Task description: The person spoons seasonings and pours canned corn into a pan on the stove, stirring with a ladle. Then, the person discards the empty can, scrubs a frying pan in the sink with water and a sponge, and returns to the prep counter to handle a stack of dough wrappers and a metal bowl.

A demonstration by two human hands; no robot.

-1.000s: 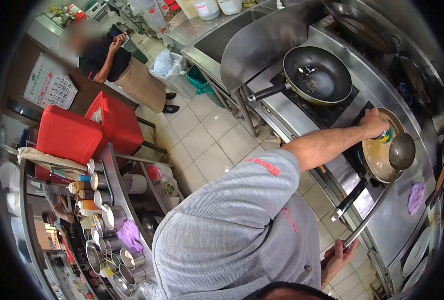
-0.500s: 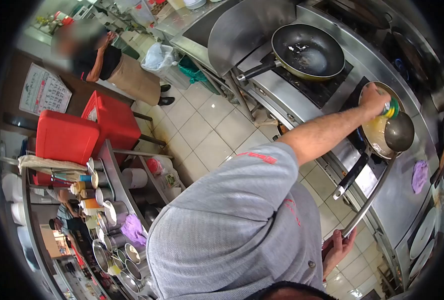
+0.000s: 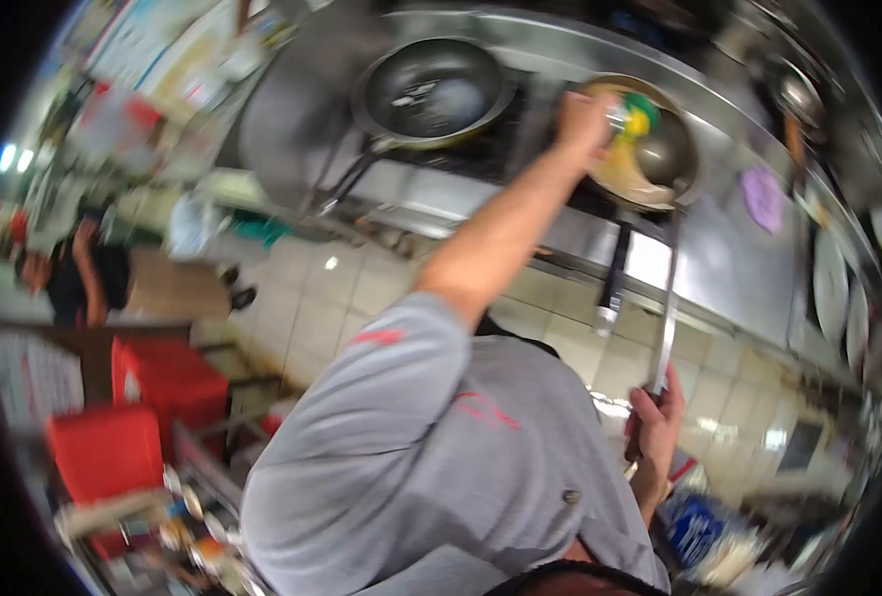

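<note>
The ladle (image 3: 667, 248) ran from six o'clock up to its bowl at twelve, over the pan (image 3: 628, 159). The right hand (image 3: 657, 422) gripped its handle; the left hand (image 3: 585, 119) clutched a green-yellow bottle (image 3: 637, 114) above the pan.

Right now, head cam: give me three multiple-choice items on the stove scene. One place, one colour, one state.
1. Where is the bowl of the ladle?
A in the pan of yellowish liquid
B in a sink
C hung on a wall hook

2. The cloth on the steel counter is:
A red
B purple
C white

3. The left hand is:
A open and empty
B flat on the counter
C closed on a bottle

Answers:
1 A: the bowl sits inside the pan's rim, and the right hand grips the long handle.
2 B: it shows purple, right of the pan.
3 C: the hand is closed around the green-and-yellow bottle above the pan.
</note>
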